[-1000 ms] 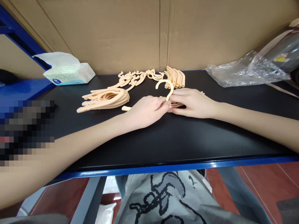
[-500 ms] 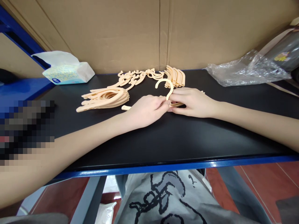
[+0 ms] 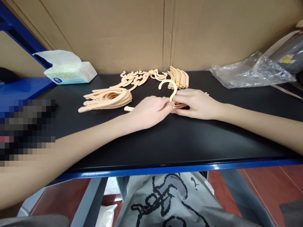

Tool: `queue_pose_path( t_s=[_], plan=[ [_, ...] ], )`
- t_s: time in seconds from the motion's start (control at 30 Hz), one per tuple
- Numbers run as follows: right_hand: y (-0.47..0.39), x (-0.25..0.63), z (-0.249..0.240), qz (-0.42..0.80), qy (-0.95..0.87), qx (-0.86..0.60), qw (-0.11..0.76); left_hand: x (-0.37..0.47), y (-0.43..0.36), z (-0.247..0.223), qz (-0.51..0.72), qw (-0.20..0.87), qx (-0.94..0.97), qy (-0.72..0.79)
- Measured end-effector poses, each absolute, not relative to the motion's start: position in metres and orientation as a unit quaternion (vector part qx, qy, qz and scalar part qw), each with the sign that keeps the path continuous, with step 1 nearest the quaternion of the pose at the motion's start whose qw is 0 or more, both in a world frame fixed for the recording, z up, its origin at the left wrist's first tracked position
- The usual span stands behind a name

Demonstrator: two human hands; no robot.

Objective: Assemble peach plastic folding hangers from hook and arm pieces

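Observation:
A cream plastic hanger point(image 3: 174, 86) is between my two hands over the black tabletop, its hook standing up. My left hand point(image 3: 152, 111) is closed around the hanger just below the hook; one arm end sticks out to the left behind the wrist. From the other side my right hand point(image 3: 195, 102) grips the hanger with thumb and fingers, and its palm hides much of that side. A stack of folded hanger pieces point(image 3: 109, 98) lies to the left of my left hand. Behind are a heap of loose hook parts point(image 3: 134, 77) and a row of curved tubes point(image 3: 178, 78).
A tissue pack point(image 3: 71, 72) stands at the back left. Clear plastic wrap point(image 3: 248, 72) and a grey bag point(image 3: 290, 52) lie at the back right. Brown cardboard point(image 3: 123, 34) walls off the rear. The table's blue edge point(image 3: 153, 171) runs in front; a blurred dark object sits far left.
The view has shifted very slightly. Both hands keep the same grip on the hanger, and nothing else visibly moves.

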State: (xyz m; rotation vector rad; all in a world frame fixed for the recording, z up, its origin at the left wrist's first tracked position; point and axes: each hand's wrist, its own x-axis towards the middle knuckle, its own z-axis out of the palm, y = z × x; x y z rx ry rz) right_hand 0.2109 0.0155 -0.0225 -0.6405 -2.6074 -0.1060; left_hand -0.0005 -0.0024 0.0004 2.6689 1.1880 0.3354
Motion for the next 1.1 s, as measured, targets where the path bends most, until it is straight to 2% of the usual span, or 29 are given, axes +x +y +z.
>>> queue_pose_path(
  t_s=[0.23,0.4,0.73,1.1],
  plan=[
    [0.016,0.211,-0.023,-0.040,-0.948,-0.227,0.219,-0.001,-0.002,0.000,0.120,0.103,0.905,0.395],
    [0.015,0.210,-0.022,-0.039,-0.949,-0.229,0.215,-0.002,-0.001,0.001,0.140,0.151,0.895,0.397],
    [0.014,0.211,-0.022,-0.048,-0.943,-0.248,0.216,-0.003,0.006,0.013,0.128,0.438,0.789,0.411],
    [0.010,0.213,-0.022,-0.073,-0.946,-0.224,0.224,-0.003,0.005,0.020,0.103,0.473,0.770,0.415]
  ],
)
